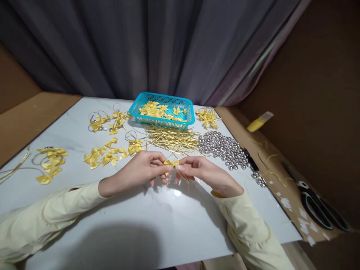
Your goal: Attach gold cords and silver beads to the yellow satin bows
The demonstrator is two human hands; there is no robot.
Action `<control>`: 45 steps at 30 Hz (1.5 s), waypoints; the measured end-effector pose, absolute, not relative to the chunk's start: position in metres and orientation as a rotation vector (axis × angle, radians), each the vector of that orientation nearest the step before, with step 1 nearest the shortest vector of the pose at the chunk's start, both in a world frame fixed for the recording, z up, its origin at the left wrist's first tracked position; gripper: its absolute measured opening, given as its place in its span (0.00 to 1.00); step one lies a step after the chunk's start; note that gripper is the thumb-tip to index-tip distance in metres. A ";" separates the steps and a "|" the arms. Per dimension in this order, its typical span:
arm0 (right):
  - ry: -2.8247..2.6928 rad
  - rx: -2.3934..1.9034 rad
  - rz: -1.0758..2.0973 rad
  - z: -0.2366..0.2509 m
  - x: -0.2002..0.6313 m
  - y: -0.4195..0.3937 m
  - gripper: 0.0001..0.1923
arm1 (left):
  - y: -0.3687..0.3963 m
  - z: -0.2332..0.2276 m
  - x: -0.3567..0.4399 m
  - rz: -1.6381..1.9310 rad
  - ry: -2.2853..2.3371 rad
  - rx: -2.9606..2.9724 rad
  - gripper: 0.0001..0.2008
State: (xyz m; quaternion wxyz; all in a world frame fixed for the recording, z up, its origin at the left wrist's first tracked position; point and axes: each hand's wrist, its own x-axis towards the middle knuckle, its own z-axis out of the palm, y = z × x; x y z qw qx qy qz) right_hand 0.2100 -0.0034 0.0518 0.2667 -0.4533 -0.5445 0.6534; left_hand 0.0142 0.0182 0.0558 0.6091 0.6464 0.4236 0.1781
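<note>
Between my two hands, above the white tabletop [135, 225], is a small yellow ribbon bow [171, 163] with thin gold cord trailing from it. My left hand [152, 167] pinches the bow's left side between thumb and fingers. On the other side, my right hand [194, 168] pinches it the same way. The fingertips nearly meet, so the bow's middle is partly hidden. Just beyond the hands lies a spread of gold cords [174, 138]. Left of them are loose yellow bows [104, 153] and a bow with a looped cord [135, 145].
A blue plastic basket [191, 112] holding yellow bows stands at the back. Silver bells [222, 146] are heaped at the right. Black-handled scissors [316, 208], paper scraps [303, 225] and a yellow tube [259, 122] lie along the brown right edge. Corded bows [52, 165] lie far left.
</note>
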 end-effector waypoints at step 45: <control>-2.148 -1.115 0.694 0.072 0.216 -0.021 0.10 | 0.023 0.055 0.010 0.356 0.891 1.457 0.08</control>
